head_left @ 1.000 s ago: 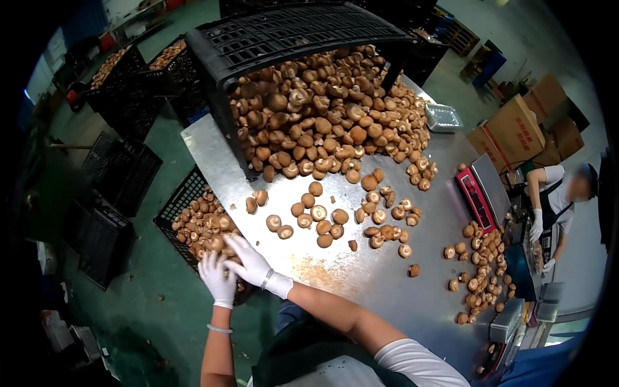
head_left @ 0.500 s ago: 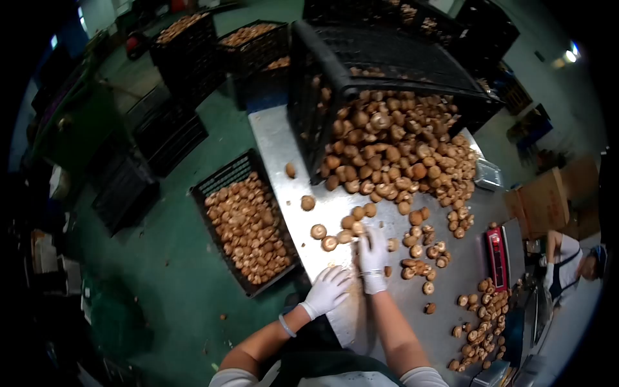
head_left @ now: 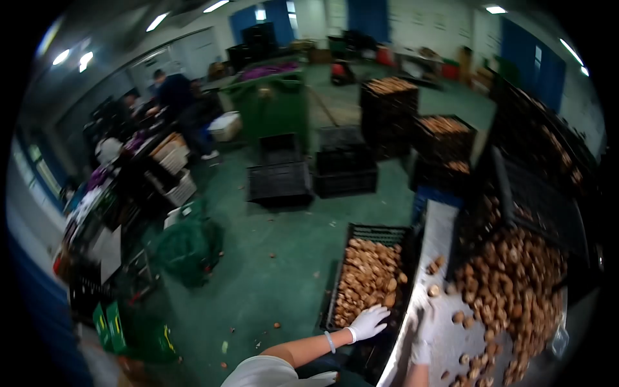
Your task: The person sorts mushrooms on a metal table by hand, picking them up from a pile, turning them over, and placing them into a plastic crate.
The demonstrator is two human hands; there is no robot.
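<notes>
Brown shiitake mushrooms [head_left: 367, 274] fill a black plastic crate [head_left: 333, 293] that stands beside the metal table. My left hand [head_left: 369, 323], in a white glove, is over the crate's near end with its fingers stretched out and nothing visible in them. On the table [head_left: 401, 345], my gloved right hand [head_left: 422, 338] is close to the left edge; its fingers are blurred, so I cannot make out whether they hold anything. Loose mushrooms [head_left: 433, 290] lie just beyond it. A large heap of shiitake [head_left: 516, 284] spills from a tipped black crate [head_left: 541, 200] to the right.
Empty black crates [head_left: 280, 182] stand on the green floor, with stacked mushroom-filled crates [head_left: 389, 116] behind. A green bin [head_left: 267, 106] is further back. A green sack [head_left: 188, 251] sits at left, and another person [head_left: 177, 97] is in the left background.
My view has swung left, away from the table. My left hand has moved from the table edge to over the mushroom crate. My right hand stays over the table.
</notes>
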